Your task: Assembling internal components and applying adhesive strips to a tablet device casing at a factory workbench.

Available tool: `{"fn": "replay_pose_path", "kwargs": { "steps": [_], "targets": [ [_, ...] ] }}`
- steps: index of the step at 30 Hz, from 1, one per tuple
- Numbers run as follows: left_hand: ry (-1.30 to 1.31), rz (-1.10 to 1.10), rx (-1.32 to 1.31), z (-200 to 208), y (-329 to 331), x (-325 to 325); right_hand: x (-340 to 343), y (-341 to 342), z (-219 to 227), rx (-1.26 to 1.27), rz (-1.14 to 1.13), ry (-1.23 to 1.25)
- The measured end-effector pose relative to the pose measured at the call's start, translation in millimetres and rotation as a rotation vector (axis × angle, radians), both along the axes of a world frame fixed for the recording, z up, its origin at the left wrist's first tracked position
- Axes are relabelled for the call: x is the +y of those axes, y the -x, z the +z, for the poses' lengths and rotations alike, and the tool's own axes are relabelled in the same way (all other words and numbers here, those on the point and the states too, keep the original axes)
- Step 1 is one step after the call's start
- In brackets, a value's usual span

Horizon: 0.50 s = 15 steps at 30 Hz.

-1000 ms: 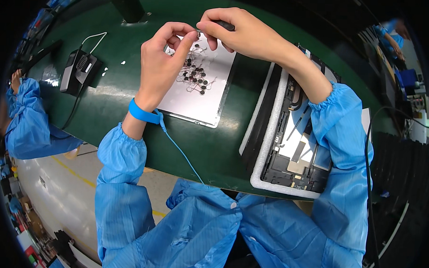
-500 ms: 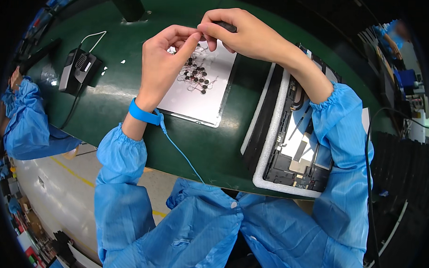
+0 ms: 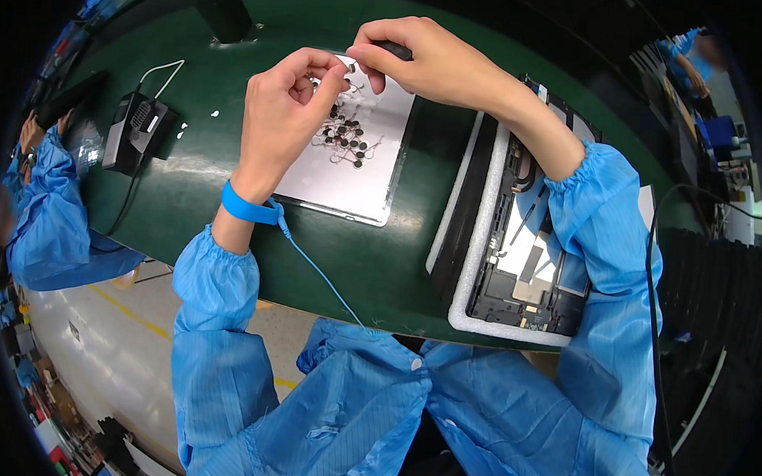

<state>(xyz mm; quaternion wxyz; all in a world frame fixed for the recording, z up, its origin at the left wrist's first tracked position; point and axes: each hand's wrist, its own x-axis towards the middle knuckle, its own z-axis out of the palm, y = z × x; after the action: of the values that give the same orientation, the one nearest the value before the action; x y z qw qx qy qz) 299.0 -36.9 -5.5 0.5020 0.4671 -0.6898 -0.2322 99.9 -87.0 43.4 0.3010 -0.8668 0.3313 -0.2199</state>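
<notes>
My left hand (image 3: 287,105), wearing a blue wrist strap (image 3: 249,204) with a coiled cord, is closed in a pinch above a white board (image 3: 336,190). Whatever sits between its fingertips is too small to make out. My right hand (image 3: 433,59) is curled round a dark tool (image 3: 393,50), only part of which shows at the palm. Its thumb and forefinger meet just right of the left fingertips, close to a small dark piece (image 3: 351,68). Below them, small black discs with thin wires (image 3: 347,136) lie heaped on the board.
An opened flat device (image 3: 536,252) with bare inner parts lies in white foam (image 3: 472,266) at my right, under my forearm. Beside it stands a dark foam-edged slab (image 3: 462,199). A black power adapter (image 3: 141,129) sits far left, near a co-worker's blue sleeve (image 3: 51,193).
My fingertips were together and are now a little apart. The left hand has shifted slightly left, and the right hand has stayed nearly in place.
</notes>
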Motion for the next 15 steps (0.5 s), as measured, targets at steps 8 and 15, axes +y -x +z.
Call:
{"fn": "replay_pose_path", "kwargs": {
  "steps": [8, 15],
  "targets": [
    [-0.161, -0.146, 0.098, -3.1, 1.6, 0.3, 1.5, -1.0, 1.9, 0.022, 0.019, -0.037],
    [-0.153, -0.141, 0.092, -1.0, 0.1, 0.5, 3.4, -2.0, 5.1, 0.061, 0.019, -0.058]
  ]
}}
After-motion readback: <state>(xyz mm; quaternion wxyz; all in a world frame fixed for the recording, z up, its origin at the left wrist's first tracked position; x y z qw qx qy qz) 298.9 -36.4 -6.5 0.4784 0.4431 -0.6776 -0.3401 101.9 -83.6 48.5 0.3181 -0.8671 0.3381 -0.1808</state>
